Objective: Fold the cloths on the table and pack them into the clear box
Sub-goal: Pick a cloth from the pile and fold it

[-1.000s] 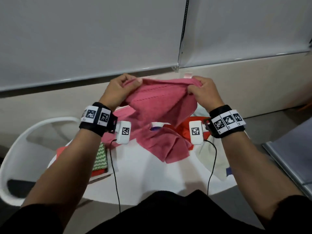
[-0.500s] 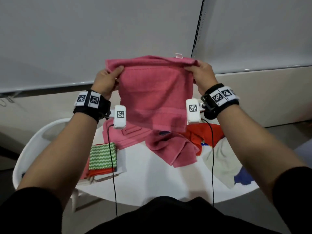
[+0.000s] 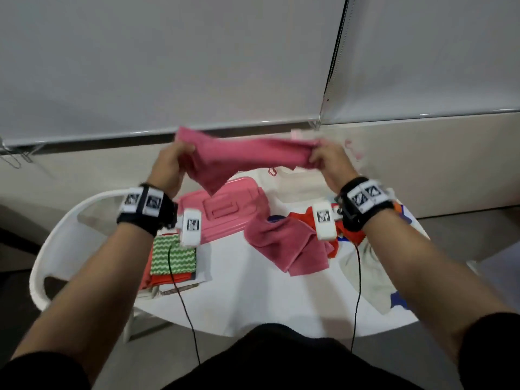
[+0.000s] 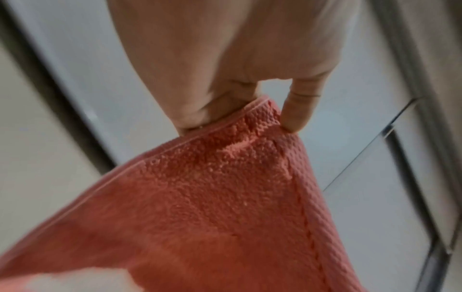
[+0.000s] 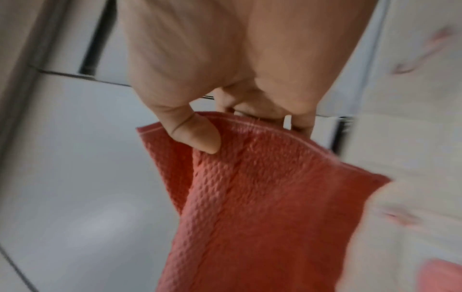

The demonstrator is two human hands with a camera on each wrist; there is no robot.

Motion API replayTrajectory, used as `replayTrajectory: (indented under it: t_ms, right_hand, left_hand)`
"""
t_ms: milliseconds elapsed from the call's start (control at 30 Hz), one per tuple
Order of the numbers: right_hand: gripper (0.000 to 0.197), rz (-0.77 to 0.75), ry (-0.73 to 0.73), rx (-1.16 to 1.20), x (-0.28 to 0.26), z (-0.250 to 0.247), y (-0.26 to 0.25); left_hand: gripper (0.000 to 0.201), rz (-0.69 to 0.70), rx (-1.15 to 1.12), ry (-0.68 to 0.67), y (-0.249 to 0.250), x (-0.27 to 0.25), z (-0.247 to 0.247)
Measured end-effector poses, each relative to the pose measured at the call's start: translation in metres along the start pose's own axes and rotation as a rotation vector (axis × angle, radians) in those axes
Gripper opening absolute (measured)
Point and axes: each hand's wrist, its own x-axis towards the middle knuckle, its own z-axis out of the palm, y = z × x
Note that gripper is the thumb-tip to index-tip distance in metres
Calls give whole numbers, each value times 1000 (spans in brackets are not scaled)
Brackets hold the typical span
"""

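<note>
A pink towel (image 3: 247,156) is held stretched in the air above the far side of the round white table (image 3: 253,299). My left hand (image 3: 171,161) pinches its left corner, and in the left wrist view thumb and finger nip the towel's hem (image 4: 250,110). My right hand (image 3: 326,159) pinches the right corner, thumb (image 5: 197,136) pressed on the towel (image 5: 250,197). The clear box (image 3: 174,280) sits at the table's left edge with a green zigzag cloth (image 3: 171,256) on top of folded red cloths. A second pink towel (image 3: 287,246) lies crumpled mid-table.
A pink lid (image 3: 225,209) lies beyond the box. Red (image 3: 346,235), cream (image 3: 374,277) and blue (image 3: 398,301) cloths are heaped at the table's right. A white chair (image 3: 56,249) stands at the left. Roller blinds and a low wall are behind the table.
The towel hung down flat from both hands half a second ago; now my hands are lower and its body is swung up and away, bunched between them. The head camera has tilted down.
</note>
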Motion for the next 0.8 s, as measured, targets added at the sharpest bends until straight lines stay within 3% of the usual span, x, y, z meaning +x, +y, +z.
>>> replayTrajectory:
  t_ms: [133,200,300,333,400,433,500,567,667,800]
  right_hand:
    - [16,330,-142,-363,-65,-22,126]
    - [10,487,-334,-599,-100,-36,182]
    - [12,638,-645,-862,-140,-54,232]
    - [11,655,-657,-904,-146,-59,238]
    - [12,676,-620,-927,-152,-64,235]
    - [26,684,-618,-939,-153,-65,234]
    - [41,736,-648,-941,-157,-65,233]
    - [32,818,-722,-984,-164,-61,237]
    - [33,859,-863,-1088,-178,-60,251]
    - [42,742,-717,-1019,-178,-66,255]
  left_hand:
    - [25,-364,149,-67,-116,-79,-11]
    - [38,-520,389,-179,-171,-114,-20]
    - [20,-747,718,-411,-228,-157,-42]
    - [35,-786,781,-457,-249,-166,-51]
    - [59,-803,801,-448,-270,-179,-61]
    - [63,-797,827,-439,-270,-183,-61]
    - [59,-775,884,-477,-259,-188,-55]
    - [49,-759,955,-530,-250,-190,-49]
    - [56,-788,1013,-591,-252,-199,-46]
    - [40,-771,910,-581,-263,-209,-54]
